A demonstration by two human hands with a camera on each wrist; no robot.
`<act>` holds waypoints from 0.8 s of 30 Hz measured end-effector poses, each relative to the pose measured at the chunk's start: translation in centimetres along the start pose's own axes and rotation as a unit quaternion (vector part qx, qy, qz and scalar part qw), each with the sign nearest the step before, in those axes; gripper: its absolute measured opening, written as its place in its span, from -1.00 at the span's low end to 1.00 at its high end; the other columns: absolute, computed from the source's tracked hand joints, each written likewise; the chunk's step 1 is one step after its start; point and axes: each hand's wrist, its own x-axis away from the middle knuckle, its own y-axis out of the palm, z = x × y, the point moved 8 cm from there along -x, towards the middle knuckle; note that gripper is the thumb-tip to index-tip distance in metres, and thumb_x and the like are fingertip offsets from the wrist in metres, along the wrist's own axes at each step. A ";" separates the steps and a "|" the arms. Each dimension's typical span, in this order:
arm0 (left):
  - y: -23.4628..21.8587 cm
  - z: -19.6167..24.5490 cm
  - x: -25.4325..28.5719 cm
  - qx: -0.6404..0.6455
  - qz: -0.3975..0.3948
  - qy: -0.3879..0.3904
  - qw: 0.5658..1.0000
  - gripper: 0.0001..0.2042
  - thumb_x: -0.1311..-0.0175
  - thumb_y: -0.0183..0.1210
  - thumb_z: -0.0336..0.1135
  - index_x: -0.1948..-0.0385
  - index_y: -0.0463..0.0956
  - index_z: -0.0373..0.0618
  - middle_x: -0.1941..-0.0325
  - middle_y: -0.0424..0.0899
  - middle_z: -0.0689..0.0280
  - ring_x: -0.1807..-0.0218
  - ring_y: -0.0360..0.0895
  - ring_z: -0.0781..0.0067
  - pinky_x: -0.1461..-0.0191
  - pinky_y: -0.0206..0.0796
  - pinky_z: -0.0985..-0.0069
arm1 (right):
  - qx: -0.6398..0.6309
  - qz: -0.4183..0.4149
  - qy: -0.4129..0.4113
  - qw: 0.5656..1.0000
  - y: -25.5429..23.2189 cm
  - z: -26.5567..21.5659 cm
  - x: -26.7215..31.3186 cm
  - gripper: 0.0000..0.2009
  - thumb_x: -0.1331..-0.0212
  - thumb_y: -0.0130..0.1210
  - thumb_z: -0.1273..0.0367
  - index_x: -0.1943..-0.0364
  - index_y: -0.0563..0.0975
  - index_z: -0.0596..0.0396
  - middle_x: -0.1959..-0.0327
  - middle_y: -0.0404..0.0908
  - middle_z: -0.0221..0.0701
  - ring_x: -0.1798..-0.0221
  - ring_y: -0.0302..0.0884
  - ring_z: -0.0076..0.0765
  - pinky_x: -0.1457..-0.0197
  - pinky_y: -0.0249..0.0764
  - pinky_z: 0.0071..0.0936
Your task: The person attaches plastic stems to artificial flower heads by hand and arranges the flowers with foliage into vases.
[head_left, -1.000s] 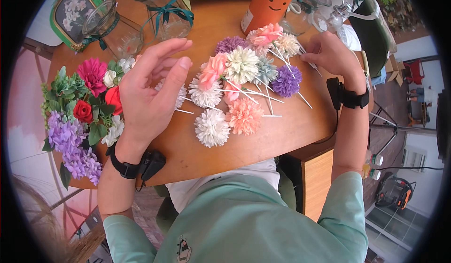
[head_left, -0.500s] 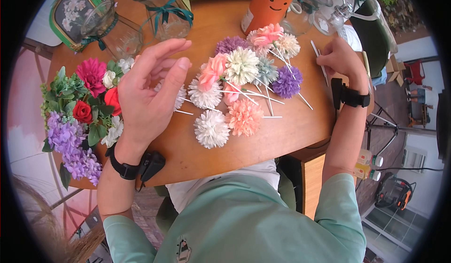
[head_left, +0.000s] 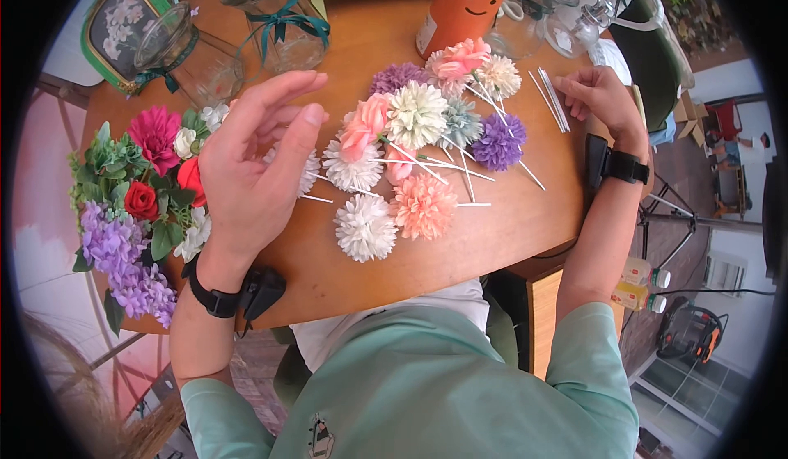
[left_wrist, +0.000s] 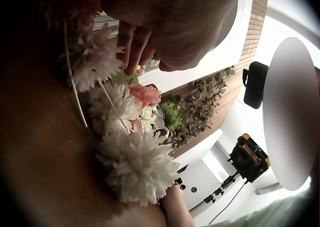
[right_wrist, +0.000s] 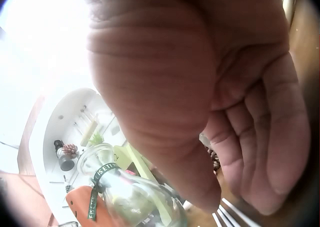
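My left hand (head_left: 254, 164) hovers with loosely extended fingers between the bouquet and the loose flowers, holding nothing. Beside it lie white pompom flowers (head_left: 366, 228) on thin white stems, close under the hand in the left wrist view (left_wrist: 140, 167). My right hand (head_left: 603, 102) is at the table's right side, its fingertips right beside several thin white sticks (head_left: 552, 98). The right wrist view shows its fingers fairly straight, with the sticks (right_wrist: 232, 214) below the fingertips. In the middle lie a peach pompom flower (head_left: 424, 205), a purple one (head_left: 499, 142) and pink roses (head_left: 364, 127).
A mixed bouquet (head_left: 141, 201) lies on the left. Glass vases with green ribbons (head_left: 287, 26) and a green-framed picture (head_left: 123, 28) stand at the back left. An orange smiling pot (head_left: 462, 12) and more glassware (head_left: 574, 32) stand at the back right.
My right hand has moved right, away from the loose flowers. The white sticks, earlier mostly under its fingers, now lie spread on the table beside it. The left hand has stayed nearly still.
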 end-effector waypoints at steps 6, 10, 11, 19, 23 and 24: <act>0.0 0.1 0.0 -0.001 0.000 0.000 1.000 -0.67 -0.53 0.19 -0.47 -0.26 0.51 -0.31 -0.25 0.71 0.08 -0.06 0.76 0.40 0.02 0.53 0.59 | 0.108 0.011 0.006 0.994 1.1 -2.4 1.3 -0.65 -0.14 0.53 0.17 0.40 0.70 0.20 0.55 0.66 -0.46 0.53 0.57 -0.58 0.45 0.47 -0.60; -0.1 0.0 -0.1 -0.005 0.000 0.004 1.000 -0.68 -0.54 0.19 -0.48 -0.26 0.52 -0.31 -0.25 0.72 0.09 -0.05 0.76 0.41 0.03 0.53 0.59 | 0.154 0.003 -0.024 0.988 1.5 -3.2 1.3 -0.67 -0.12 0.52 0.23 0.39 0.69 0.25 0.54 0.66 -0.44 0.51 0.59 -0.57 0.44 0.48 -0.59; -0.1 0.0 0.0 -0.005 0.000 0.004 1.000 -0.68 -0.54 0.19 -0.48 -0.26 0.52 -0.31 -0.25 0.72 0.09 -0.05 0.76 0.41 0.03 0.53 0.59 | 0.113 0.006 -0.036 0.993 1.3 -2.8 1.2 -0.68 -0.12 0.51 0.25 0.38 0.69 0.26 0.54 0.67 -0.44 0.51 0.60 -0.57 0.44 0.48 -0.58; -0.3 0.0 0.0 0.038 0.029 -0.008 0.999 -0.69 -0.47 0.26 -0.49 -0.19 0.58 -0.30 -0.16 0.75 0.19 0.03 0.73 0.56 -0.02 0.53 0.62 | 0.107 0.029 -0.038 0.993 1.0 -3.1 1.4 -0.76 -0.18 0.41 0.33 0.38 0.70 0.29 0.53 0.68 -0.43 0.50 0.60 -0.58 0.43 0.47 -0.54; -0.9 0.6 -0.2 0.011 0.016 0.021 1.000 -0.68 -0.53 0.18 -0.50 -0.25 0.52 -0.34 -0.23 0.72 0.05 -0.06 0.76 0.37 -0.02 0.56 0.56 | 0.122 0.026 -0.039 0.991 1.0 -2.3 0.6 -0.77 -0.19 0.41 0.33 0.35 0.72 0.29 0.53 0.66 -0.44 0.51 0.57 -0.59 0.43 0.48 -0.56; -1.1 0.8 -0.3 0.004 0.025 0.018 1.000 -0.68 -0.53 0.18 -0.51 -0.25 0.51 -0.35 -0.22 0.72 0.04 -0.07 0.75 0.36 -0.05 0.56 0.55 | 0.107 0.056 -0.033 0.992 0.3 -1.8 0.6 -0.76 -0.19 0.42 0.32 0.33 0.72 0.30 0.53 0.66 -0.45 0.51 0.56 -0.60 0.43 0.48 -0.55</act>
